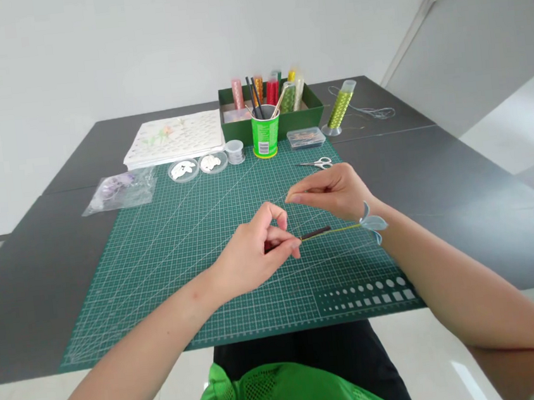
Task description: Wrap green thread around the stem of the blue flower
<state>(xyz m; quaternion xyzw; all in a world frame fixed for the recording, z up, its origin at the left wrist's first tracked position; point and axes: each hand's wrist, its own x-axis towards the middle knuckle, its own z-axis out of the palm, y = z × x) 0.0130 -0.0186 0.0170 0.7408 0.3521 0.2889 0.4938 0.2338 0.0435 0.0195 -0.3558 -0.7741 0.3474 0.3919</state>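
My left hand [258, 252] is closed in a pinch on a thin dark stick [315, 234] held level above the green cutting mat [167, 248]. A thin green wire [344, 228] runs from the stick's right end to a pale blue petal flower [372, 221] beside my right wrist. My right hand [330, 188] hovers just above and behind the stick, fingers pinched together, apparently on a fine thread that I cannot make out clearly.
At the mat's far edge stand a green cup [266, 135] of sticks, small scissors [318, 163], two round dishes [183, 169], a thread spool [234, 151] and a clear box [305, 137]. Behind are a green tray [270, 107] of bead tubes, a green wire spool [339, 109], a pattern sheet [175, 137] and a plastic bag [120, 190].
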